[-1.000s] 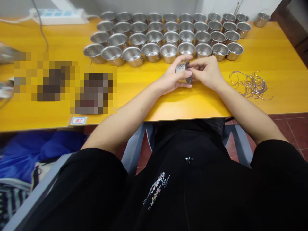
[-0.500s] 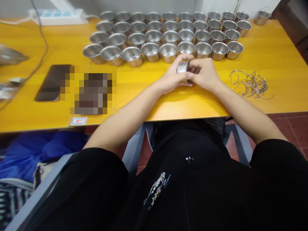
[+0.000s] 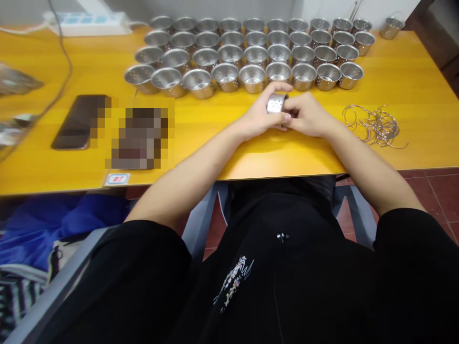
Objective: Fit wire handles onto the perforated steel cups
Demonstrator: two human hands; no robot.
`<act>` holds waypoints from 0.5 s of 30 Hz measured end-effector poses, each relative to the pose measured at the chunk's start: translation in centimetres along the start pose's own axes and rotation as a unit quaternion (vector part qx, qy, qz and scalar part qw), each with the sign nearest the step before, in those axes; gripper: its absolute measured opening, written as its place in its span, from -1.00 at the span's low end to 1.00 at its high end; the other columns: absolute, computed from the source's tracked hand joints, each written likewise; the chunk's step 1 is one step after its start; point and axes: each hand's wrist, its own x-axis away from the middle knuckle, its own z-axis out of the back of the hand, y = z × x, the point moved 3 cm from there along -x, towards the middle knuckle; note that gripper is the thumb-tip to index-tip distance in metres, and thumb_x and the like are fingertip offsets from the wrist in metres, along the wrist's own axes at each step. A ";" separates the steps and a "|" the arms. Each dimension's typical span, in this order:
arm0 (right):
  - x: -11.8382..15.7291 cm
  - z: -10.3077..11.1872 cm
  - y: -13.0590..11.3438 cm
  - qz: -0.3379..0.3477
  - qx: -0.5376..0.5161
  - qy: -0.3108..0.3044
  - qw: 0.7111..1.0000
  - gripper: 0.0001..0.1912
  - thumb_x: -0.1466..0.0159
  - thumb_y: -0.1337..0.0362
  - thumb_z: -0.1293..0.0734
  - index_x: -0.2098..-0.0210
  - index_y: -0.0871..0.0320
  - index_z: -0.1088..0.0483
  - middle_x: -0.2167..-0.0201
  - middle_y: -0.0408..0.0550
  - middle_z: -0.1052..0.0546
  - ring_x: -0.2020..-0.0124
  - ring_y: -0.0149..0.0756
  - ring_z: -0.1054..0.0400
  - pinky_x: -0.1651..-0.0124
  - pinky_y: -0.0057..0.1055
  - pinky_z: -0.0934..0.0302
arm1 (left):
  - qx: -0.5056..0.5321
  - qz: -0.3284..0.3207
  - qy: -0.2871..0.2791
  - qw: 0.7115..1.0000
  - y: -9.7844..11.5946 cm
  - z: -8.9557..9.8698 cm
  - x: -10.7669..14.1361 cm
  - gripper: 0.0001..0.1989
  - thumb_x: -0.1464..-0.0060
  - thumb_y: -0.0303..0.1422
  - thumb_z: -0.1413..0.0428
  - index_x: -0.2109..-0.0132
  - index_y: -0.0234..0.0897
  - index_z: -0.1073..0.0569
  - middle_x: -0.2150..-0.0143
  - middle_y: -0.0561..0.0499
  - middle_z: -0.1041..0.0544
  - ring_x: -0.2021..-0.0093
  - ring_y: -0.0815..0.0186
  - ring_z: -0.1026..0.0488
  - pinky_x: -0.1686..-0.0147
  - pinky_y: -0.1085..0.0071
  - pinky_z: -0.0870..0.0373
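My left hand is wrapped round a small perforated metal cup above the front part of the yellow table. The cup lies tilted, its opening toward the right. My right hand is closed at that opening, fingertips against the rim; whatever it pinches, if anything, is hidden. Rows of similar metal cups stand just behind my hands. To the right lies a tangled heap of thin curved wires.
A single cup with a raised wire handle stands at the back right. On the left are a dark phone, a pixelated item, a small label, a cable and a white power strip.
The cup in my left hand has turned a little, showing more of its perforated side. My right fingers have shifted slightly at its opening.
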 end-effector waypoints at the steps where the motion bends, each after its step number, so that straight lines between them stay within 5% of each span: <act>1: 0.1 0.1 0.0 0.004 -0.006 -0.009 1.000 -0.70 -0.52 0.10 -0.63 0.29 0.06 -0.61 0.35 -0.08 -0.68 0.32 -0.14 -0.42 0.16 -0.18 -0.31 | -0.010 -0.001 -0.004 1.000 0.0 0.0 0.0 -0.08 0.07 -0.25 -0.63 -0.43 -0.08 -0.54 -0.06 0.01 -0.65 0.11 0.21 -0.70 0.05 0.20 -0.83; 9: 0.3 0.6 -0.1 -0.001 -0.021 -0.048 0.999 -0.62 -0.57 -0.07 -0.67 0.20 0.05 -0.66 0.24 -0.04 -0.79 0.22 -0.08 -0.53 0.16 -0.24 -0.40 | -0.024 -0.004 -0.006 1.000 0.3 -0.2 -0.1 -0.12 0.08 -0.35 -0.57 -0.41 -0.11 -0.56 0.04 0.05 -0.67 0.18 0.23 -0.70 0.13 0.28 -0.78; 15: 0.2 0.9 -0.2 0.007 -0.043 -0.068 0.997 -0.66 -0.57 -0.01 -0.66 0.20 0.04 -0.64 0.23 -0.04 -0.79 0.22 -0.09 -0.51 0.15 -0.23 -0.40 | -0.019 0.016 0.000 1.000 0.7 -0.5 0.0 -0.16 0.10 -0.36 -0.56 -0.35 -0.10 -0.56 0.03 0.05 -0.68 0.17 0.21 -0.71 0.12 0.23 -0.80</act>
